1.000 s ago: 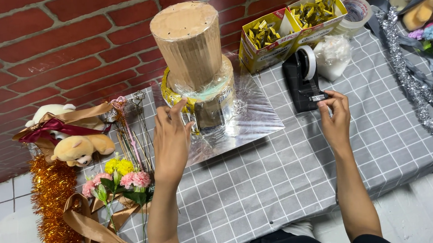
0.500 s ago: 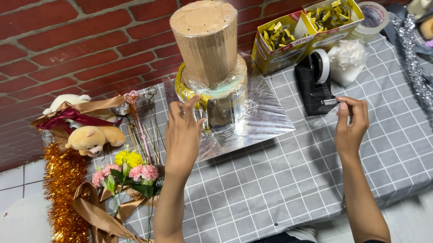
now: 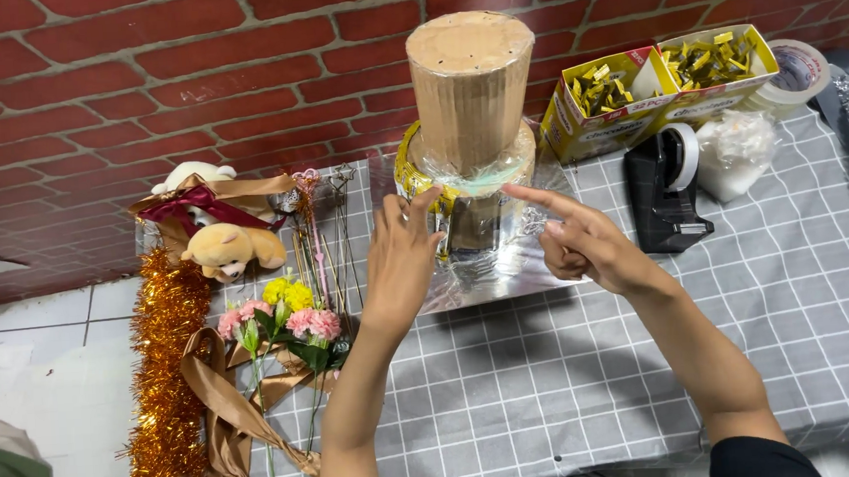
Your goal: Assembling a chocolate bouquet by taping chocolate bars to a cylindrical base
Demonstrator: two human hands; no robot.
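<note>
Tape dispenser (image 3: 665, 186) right of hands; flowers (image 3: 287, 316) left

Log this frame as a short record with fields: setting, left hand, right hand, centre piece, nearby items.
setting: table with grey checked cloth, against a red brick wall
left hand: left hand raised, fingertips at the lower tier of the cardboard tower; no closed grip visible
right hand: right hand, index finger pointing at the same tier
centre piece: tower stands on a shiny silver sheet
nearby items: black tape dispenser, yellow boxes, artificial flowers, plush toy, orange tinsel
</note>
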